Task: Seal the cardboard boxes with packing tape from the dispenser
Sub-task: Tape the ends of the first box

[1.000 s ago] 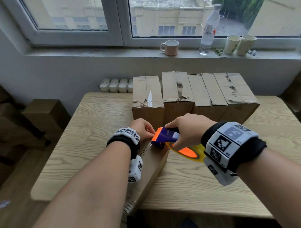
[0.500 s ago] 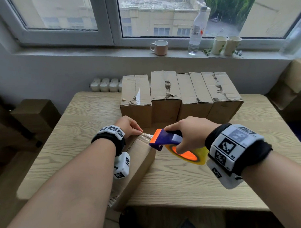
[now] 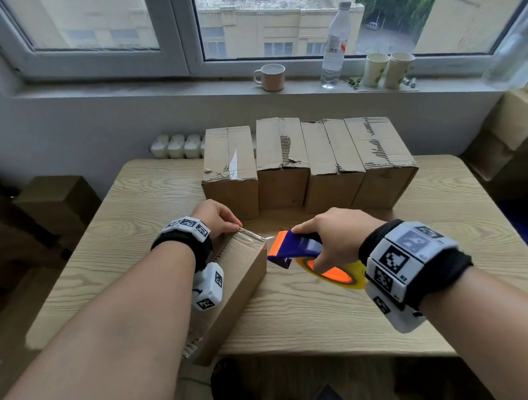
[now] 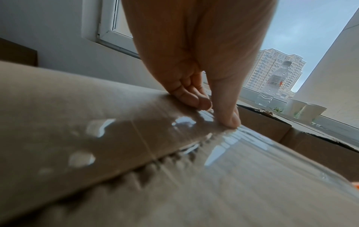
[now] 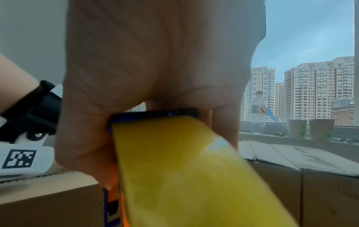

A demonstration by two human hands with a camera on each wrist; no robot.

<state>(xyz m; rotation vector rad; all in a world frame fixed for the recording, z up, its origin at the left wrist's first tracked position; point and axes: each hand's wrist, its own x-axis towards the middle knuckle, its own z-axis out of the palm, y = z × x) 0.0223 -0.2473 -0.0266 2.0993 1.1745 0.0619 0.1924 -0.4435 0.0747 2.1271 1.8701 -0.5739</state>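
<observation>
A long cardboard box (image 3: 239,276) lies lengthwise before me on the table (image 3: 312,321), its near end past the front edge. My left hand (image 3: 230,225) holds the clear tape (image 3: 257,236) down at the box's far top edge; the left wrist view shows thumb (image 4: 229,118) and curled fingers on the shiny tape (image 4: 242,153). My right hand (image 3: 330,241) grips the purple and orange tape dispenser (image 3: 294,248) with its yellow roll (image 3: 335,272), just right of the box's far corner. A short stretch of tape runs from box to dispenser. In the right wrist view the roll (image 5: 184,176) fills the foreground.
Several upright cardboard boxes (image 3: 333,160) stand in a row at the table's back. On the sill are a mug (image 3: 271,77), a water bottle (image 3: 334,43) and two paper cups (image 3: 387,69). More cartons sit at the left (image 3: 56,198) and right (image 3: 517,119).
My right hand has drawn the dispenser to the right, off the box top, pulling out a stretch of tape. My left hand has stayed at the box's far edge.
</observation>
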